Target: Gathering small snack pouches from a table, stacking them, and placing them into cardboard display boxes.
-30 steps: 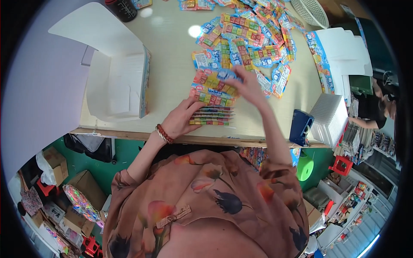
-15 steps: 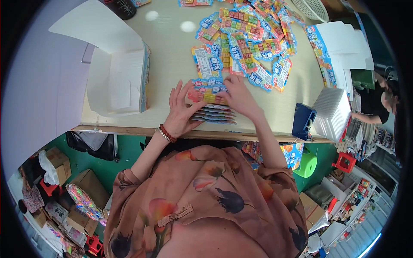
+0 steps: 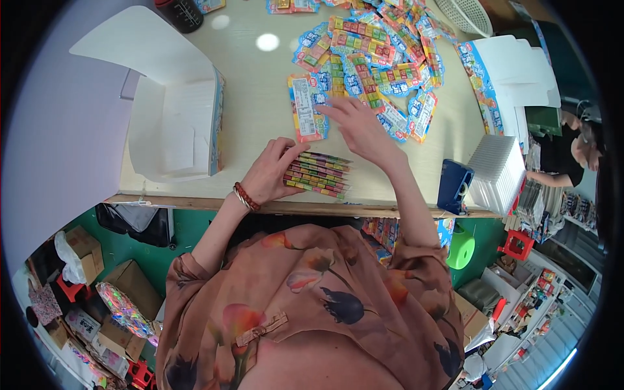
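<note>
My left hand [image 3: 263, 175] grips a stack of candy packs [image 3: 318, 174] by its left end near the table's front edge. The packs stand on edge, pressed together, with rows of coloured cubes facing up. My right hand [image 3: 357, 127] is off the stack, fingers stretched out to the left and holding nothing visible. Its fingertips reach the right side of a single pack [image 3: 303, 107] lying with its white printed back up; whether they touch it I cannot tell. Beyond lies a loose pile of similar blue, yellow and pink packs [image 3: 364, 42].
An open white carton [image 3: 218, 130] stands at left, a dark bottle [image 3: 185, 14] behind it. At right are another opened carton [image 3: 481, 84], a dark blue holder [image 3: 453, 185], a stack of clear trays [image 3: 497, 169] and a white basket [image 3: 465, 14]. Another person's arm [image 3: 552, 178] shows far right.
My right hand has left the stack and moved up toward the single pack. That pack lies nearer me. The stack has been turned from printed edges to cube rows facing up.
</note>
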{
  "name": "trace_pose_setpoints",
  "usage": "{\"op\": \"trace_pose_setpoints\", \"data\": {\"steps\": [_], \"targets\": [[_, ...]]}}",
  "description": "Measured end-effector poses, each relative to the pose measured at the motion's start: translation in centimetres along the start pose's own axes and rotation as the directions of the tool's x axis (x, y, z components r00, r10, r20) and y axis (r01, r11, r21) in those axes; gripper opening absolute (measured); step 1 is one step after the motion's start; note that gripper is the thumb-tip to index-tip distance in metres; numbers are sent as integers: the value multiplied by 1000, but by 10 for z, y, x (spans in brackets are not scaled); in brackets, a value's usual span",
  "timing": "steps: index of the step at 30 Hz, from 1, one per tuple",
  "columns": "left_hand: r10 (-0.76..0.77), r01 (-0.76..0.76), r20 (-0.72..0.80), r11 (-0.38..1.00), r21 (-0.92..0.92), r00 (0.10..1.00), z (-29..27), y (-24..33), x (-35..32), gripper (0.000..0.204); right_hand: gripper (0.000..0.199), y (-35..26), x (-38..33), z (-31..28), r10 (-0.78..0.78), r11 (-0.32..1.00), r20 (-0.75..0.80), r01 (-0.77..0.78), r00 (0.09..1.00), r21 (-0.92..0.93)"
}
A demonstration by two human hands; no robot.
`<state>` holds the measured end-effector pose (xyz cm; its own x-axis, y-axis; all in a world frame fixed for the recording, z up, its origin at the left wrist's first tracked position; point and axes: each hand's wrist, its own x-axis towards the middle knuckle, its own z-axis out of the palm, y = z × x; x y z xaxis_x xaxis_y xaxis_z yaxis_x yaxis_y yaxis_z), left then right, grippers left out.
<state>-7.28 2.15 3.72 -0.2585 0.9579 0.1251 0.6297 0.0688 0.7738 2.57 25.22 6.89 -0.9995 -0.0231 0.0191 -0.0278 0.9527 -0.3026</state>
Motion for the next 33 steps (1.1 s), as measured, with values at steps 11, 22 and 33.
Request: {"op": "trace_pose_setpoints", "data": {"steps": [11, 22, 33], "targets": [[-56, 53, -58, 997, -53, 997, 9, 5, -17, 74, 35, 9, 71, 23, -643, 663, 71, 601, 762, -446], [-100, 148, -276, 976, 161, 956, 21, 13, -20, 75, 16, -33, 21, 1, -178, 960, 112, 148, 978, 237], [-26, 30, -21, 972, 235, 999, -9, 2, 10, 114, 53, 76, 37, -29, 17, 909, 8, -12, 1000, -416]]}}
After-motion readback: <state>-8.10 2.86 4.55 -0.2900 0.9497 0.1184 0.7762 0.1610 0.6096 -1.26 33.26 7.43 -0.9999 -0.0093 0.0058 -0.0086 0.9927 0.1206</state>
